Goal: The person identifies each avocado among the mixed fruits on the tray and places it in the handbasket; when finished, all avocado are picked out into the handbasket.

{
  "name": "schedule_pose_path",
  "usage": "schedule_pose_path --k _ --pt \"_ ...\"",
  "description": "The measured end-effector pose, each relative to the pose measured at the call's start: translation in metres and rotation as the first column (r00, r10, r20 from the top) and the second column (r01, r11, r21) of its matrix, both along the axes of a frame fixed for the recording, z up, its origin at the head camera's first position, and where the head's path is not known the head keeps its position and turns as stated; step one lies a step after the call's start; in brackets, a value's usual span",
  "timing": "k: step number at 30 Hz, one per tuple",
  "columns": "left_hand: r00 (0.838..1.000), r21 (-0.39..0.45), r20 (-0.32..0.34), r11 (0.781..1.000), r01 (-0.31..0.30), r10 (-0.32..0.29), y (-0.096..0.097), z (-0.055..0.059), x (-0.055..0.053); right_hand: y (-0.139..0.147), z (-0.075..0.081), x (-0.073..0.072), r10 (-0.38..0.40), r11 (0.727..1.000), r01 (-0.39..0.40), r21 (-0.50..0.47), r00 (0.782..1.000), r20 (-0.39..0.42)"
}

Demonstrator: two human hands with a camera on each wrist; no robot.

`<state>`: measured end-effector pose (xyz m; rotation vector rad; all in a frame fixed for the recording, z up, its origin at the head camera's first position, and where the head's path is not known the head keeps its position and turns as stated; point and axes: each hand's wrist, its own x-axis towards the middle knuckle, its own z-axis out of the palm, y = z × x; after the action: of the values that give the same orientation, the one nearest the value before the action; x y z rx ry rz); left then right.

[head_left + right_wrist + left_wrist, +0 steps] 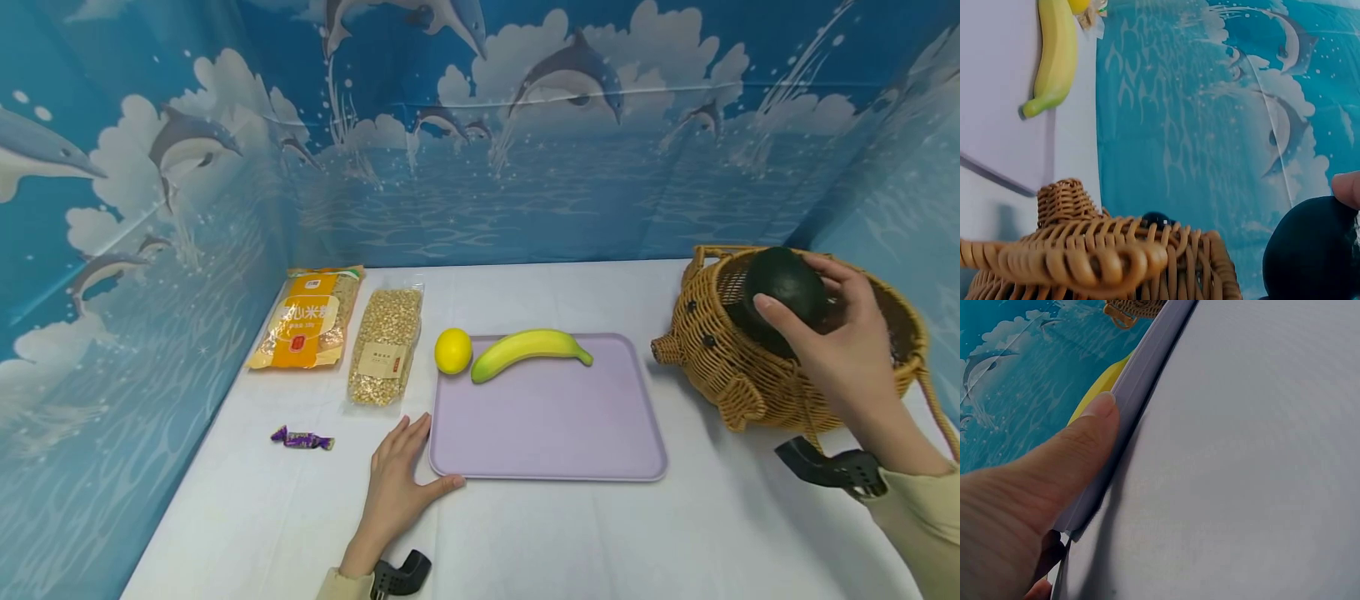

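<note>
My right hand grips a dark green, smooth, egg-shaped fruit, which looks like an avocado, at the mouth of a wicker basket. Thumb and fingers are on opposite sides of the avocado; in the right wrist view the avocado shows beside the basket rim. Another dark thing lies below it, mostly hidden. My left hand spans the near left corner of a lilac tray, its thumb touching the front edge. On the tray lies a banana, with a lemon at the far left corner.
Left of the tray lie a clear bag of grains, an orange-labelled bag and a purple-wrapped candy. Dolphin-printed cloth walls in the back and sides of the white table. The basket has a pig snout and handles.
</note>
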<state>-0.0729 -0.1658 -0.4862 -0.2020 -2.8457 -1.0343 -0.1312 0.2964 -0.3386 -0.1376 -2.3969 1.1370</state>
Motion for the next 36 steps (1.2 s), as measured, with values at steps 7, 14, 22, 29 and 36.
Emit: schedule_pose_path --k 7,14,22,29,36 --pt "1.0 0.002 -0.011 1.0 0.004 -0.004 0.0 -0.001 0.0 0.033 -0.025 -0.017 -0.047 0.997 0.046 0.056 0.998 0.03" --pt "1.0 0.006 -0.011 1.0 -0.003 0.003 -0.001 -0.001 0.0 0.051 -0.039 -0.026 -0.057 0.996 0.051 0.078 0.996 0.071" --pt "0.999 0.0 -0.038 1.0 0.005 -0.005 0.0 -0.001 0.0 0.052 -0.038 -0.027 -0.073 0.996 0.065 0.063 0.988 0.139" --pt "1.0 0.008 -0.004 1.0 -0.006 0.006 0.0 -0.001 0.0 0.054 -0.038 -0.028 -0.074 0.995 0.06 0.078 0.979 0.192" --pt "1.0 0.002 0.01 1.0 -0.009 0.009 0.0 -0.001 0.0 0.041 -0.025 -0.02 -0.074 0.995 0.055 0.089 0.972 0.222"
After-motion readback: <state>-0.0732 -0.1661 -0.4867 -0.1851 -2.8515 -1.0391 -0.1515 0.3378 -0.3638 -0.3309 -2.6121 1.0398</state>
